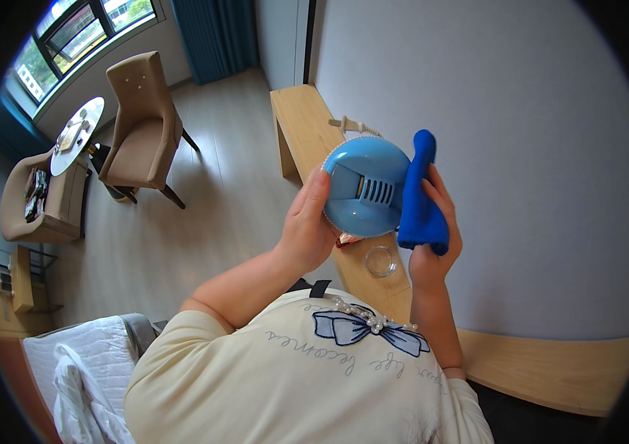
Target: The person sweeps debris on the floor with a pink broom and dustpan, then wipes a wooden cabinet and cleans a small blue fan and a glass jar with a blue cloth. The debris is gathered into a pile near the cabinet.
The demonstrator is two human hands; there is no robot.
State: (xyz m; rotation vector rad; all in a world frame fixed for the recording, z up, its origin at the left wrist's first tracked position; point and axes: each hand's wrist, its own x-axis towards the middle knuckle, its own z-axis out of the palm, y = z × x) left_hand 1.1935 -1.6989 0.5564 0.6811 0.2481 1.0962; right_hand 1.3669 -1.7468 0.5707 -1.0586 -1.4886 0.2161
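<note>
A round light-blue plastic appliance with vent slots (pixel 369 186) is held up before me, its type unclear. My left hand (pixel 311 216) grips its left rim, thumb on the face and fingers hidden beneath. My right hand (pixel 441 222) holds a folded bright-blue cloth (pixel 422 200) against the right side of the appliance; whether its fingers also touch the housing is hidden. A coiled cord with a two-pin plug (pixel 350 124) shows beyond the top rim. Below the appliance, a clear round glass dish (pixel 380 261) and a small red packet (pixel 347 240) lie on the wooden desk.
The narrow wooden desk (pixel 303 119) runs along the grey wall. At the left are a tan chair (pixel 139 133), a small round white table (pixel 90 114) with things on it and a tan armchair (pixel 61 194). A bed with white bedding (pixel 89 355) stands at the lower left.
</note>
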